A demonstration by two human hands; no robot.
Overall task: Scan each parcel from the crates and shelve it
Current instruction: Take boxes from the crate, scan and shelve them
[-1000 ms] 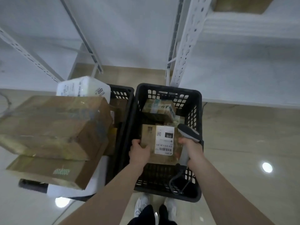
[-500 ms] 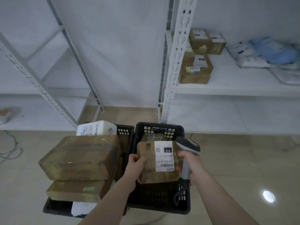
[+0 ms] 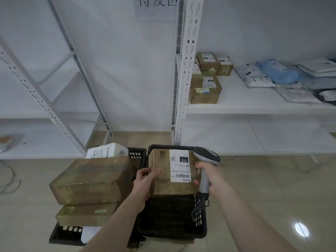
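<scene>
The parcel [image 3: 172, 171], a brown cardboard box wrapped in clear tape with a white label on top, was held in the air above the right crate [image 3: 171, 224]. The left hand [image 3: 145, 180] gripped its left side, thumb on the top face and the other fingers hidden beneath. The right hand [image 3: 209, 177] was closed around the handle of the scanner [image 3: 206, 157] and at the same time pressed its fingertips against the right side of the box.

The box looked stiff and kept its shape, so it probably could be squeezed from both sides without harm. The tape was glossy, so I judged it a little slippery; a grip at the edges and under the bottom seemed safer. It seemed not heavy, though that was only a guess. The shelf [image 3: 245, 106] with other boxes stood ahead on the right.
</scene>
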